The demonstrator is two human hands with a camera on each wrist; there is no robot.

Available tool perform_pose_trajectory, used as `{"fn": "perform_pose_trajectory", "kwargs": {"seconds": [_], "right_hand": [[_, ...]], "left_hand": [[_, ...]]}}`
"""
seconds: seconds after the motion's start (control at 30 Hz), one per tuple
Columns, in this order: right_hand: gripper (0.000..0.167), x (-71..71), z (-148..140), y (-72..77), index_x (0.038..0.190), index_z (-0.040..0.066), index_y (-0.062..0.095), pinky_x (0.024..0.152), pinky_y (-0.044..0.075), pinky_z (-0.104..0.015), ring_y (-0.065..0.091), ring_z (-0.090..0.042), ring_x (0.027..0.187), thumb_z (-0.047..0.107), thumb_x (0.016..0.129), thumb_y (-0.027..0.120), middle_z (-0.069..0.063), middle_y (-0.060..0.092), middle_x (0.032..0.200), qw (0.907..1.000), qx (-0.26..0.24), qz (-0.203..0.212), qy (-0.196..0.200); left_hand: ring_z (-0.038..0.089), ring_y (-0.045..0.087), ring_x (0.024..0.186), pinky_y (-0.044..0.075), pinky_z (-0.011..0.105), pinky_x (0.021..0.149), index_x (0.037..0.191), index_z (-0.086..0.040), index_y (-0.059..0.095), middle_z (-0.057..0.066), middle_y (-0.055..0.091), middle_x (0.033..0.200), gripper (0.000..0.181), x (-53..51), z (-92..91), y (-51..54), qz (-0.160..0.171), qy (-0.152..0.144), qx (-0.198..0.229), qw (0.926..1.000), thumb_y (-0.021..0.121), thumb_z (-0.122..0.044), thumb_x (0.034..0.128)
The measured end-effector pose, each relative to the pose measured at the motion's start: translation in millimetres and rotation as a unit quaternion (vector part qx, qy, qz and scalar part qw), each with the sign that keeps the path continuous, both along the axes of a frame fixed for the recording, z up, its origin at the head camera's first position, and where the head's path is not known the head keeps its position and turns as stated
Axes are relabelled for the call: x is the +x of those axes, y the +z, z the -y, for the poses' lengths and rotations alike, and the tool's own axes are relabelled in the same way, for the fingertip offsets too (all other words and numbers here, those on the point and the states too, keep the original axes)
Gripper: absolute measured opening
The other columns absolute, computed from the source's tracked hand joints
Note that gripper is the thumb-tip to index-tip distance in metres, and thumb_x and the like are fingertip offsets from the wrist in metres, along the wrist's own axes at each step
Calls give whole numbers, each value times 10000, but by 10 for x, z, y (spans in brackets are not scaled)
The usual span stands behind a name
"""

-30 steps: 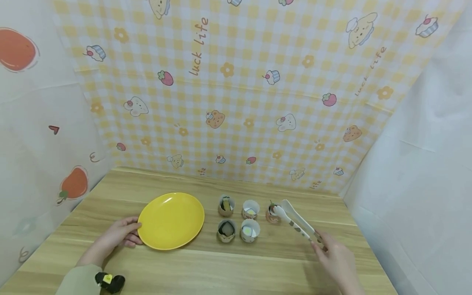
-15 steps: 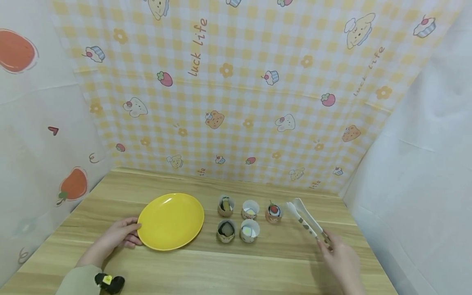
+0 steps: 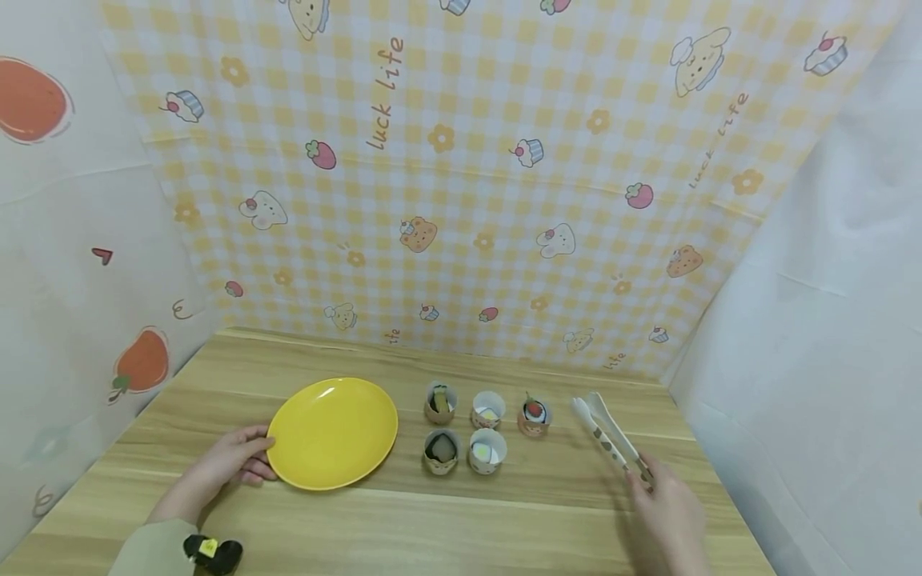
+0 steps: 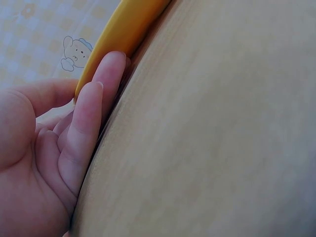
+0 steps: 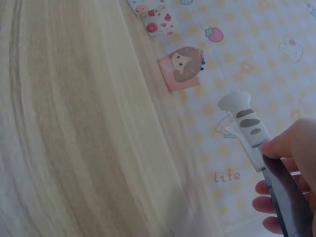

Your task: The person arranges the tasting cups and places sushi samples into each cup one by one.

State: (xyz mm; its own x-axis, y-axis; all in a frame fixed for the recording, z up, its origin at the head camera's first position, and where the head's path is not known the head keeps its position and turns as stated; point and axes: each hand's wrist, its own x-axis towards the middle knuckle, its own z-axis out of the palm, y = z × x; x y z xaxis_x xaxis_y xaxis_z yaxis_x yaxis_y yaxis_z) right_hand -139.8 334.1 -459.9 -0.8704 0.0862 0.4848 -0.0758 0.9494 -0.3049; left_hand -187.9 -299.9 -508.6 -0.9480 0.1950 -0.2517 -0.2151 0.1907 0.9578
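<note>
My left hand (image 3: pixel 234 458) pinches the left rim of a yellow plate (image 3: pixel 334 436). In the left wrist view, its thumb lies on the rim while the fingers (image 4: pixel 88 116) reach under it. The right hand (image 3: pixel 666 500) grips white tongs with brown spots (image 3: pixel 603 436), whose two arms stand apart with nothing between the tips. Just left of the tongs is a pink cup (image 3: pixel 534 429) containing a red-topped piece with a green tip. In the right wrist view, the tongs (image 5: pixel 242 111) hang near that cup, which has a cartoon face (image 5: pixel 181 69).
Between plate and pink cup stand several small paper cups. One holds a yellowish-green piece (image 3: pixel 441 400), another a dark piece with a brown middle (image 3: pixel 441 450). Two white cups (image 3: pixel 489 406) hold white-and-yellow pieces. A checked cloth (image 3: pixel 461 240) rises behind the wooden table (image 3: pixel 403 528).
The right hand has drawn the tongs away from the pink cup, to the right, leaving the red-topped piece in view. My left hand and the plate have stayed in place.
</note>
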Motion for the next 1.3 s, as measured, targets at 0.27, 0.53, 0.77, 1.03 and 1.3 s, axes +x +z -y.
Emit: {"fn": "perform_pose_trajectory", "kwargs": {"seconds": [0.27, 0.53, 0.77, 1.03, 1.3], "right_hand": [[415, 3, -22, -24, 1194, -50, 603, 498, 484, -409, 650, -357, 731, 168, 854, 699, -241, 666, 957, 9965, -309, 626, -455], [413, -43, -61, -115, 1190, -55, 599, 493, 487, -410, 656, -387, 765, 168, 854, 688, -259, 664, 989, 9952, -442, 573, -657], [430, -71, -76, -196, 1212, -58, 574, 484, 487, -409, 644, -425, 798, 190, 871, 656, -278, 649, 1014, 9923, -514, 744, -843], [418, -119, -62, -256, 1170, -77, 579, 409, 397, -336, 634, -405, 693, 198, 864, 651, -283, 652, 970, 9888, -634, 745, -1126], [430, -151, -40, -284, 1171, -97, 576, 435, 449, -405, 627, -429, 706, 195, 865, 650, -312, 633, 997, 9877, -701, 789, -1156]], "left_hand": [[244, 680, 692, 569, 327, 595, 1366, 234, 146, 105, 664, 796, 605, 7, 3, 0, -13, 0, 33, 10000, 439, -164, 1018], [240, 680, 696, 570, 328, 599, 1367, 234, 143, 98, 661, 797, 613, 7, 6, 2, 33, -3, 61, 10000, 444, -170, 1018], [240, 679, 701, 571, 333, 605, 1362, 235, 149, 95, 659, 800, 617, 6, 8, 5, 12, -35, 47, 10000, 451, -176, 1015], [242, 682, 704, 571, 334, 605, 1365, 238, 140, 97, 663, 806, 625, 4, 14, 8, -7, -91, 64, 9999, 448, -180, 1017], [234, 682, 699, 570, 325, 599, 1363, 238, 133, 96, 665, 803, 619, 4, 7, 12, -21, -106, 101, 9999, 441, -174, 1020]]}}
